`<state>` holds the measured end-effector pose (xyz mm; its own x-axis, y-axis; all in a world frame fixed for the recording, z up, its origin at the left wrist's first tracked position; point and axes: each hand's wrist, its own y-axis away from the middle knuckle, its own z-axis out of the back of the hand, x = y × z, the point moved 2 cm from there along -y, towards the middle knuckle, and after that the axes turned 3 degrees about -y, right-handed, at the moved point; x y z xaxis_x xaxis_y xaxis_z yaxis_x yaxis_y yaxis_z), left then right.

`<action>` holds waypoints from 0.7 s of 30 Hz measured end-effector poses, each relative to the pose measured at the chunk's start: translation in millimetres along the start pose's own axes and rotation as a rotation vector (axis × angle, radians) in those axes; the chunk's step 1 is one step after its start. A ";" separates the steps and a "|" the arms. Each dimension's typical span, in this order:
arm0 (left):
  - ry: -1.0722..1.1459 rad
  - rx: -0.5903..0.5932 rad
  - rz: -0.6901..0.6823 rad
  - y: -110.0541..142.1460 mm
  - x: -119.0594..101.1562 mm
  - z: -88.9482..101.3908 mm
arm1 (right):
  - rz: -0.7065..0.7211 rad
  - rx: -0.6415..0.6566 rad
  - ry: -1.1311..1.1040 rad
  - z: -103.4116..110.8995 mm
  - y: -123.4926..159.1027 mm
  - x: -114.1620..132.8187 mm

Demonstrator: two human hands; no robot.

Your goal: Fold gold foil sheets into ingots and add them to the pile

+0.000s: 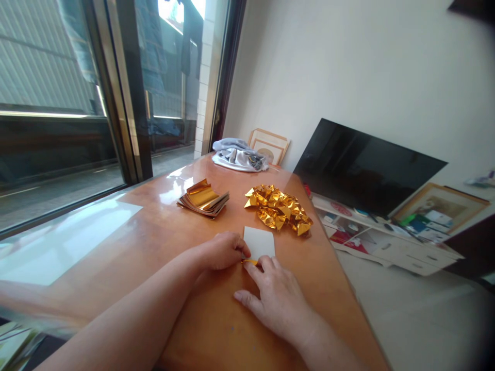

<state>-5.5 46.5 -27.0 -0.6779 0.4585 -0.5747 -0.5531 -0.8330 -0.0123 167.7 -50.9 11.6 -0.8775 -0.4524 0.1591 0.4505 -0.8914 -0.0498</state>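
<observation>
Your worktop (154,232), a glossy orange-brown wooden table, runs along a sliding glass door (58,144) on the left. Beyond its right edge, a flat-screen television (367,165) leans above a white drawer unit (410,257). At the far end sit a bundled grey cloth (240,154) and a framed picture (268,146). Nearer, a crumpled heap of gold foil (277,208) lies right of a stack of gold foil sheets (203,199). Closest to you, a white-backed foil sheet (259,242) lies flat on the worktop, with a narrow gold fold along its near edge. Your left hand (222,251) and right hand (276,304) meet there, their fingers (263,264) closed on that fold.
</observation>
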 end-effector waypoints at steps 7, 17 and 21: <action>-0.047 -0.011 0.002 1.0 -5.2 1.5 | 0.029 0.013 -0.028 2.0 0.1 0.0; -0.127 -0.077 -0.033 1.4 -4.9 -0.8 | 0.016 0.027 -0.060 6.6 -0.3 -10.9; -0.128 -0.093 -0.012 2.5 -6.2 0.1 | -0.014 0.027 -0.042 10.5 2.9 -22.7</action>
<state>-2.7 41.6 -23.4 -0.7313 0.4992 -0.4647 -0.5180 -0.8498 -0.0977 190.6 -42.9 18.2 -0.8761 -0.4381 0.2012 0.4434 -0.8961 -0.0205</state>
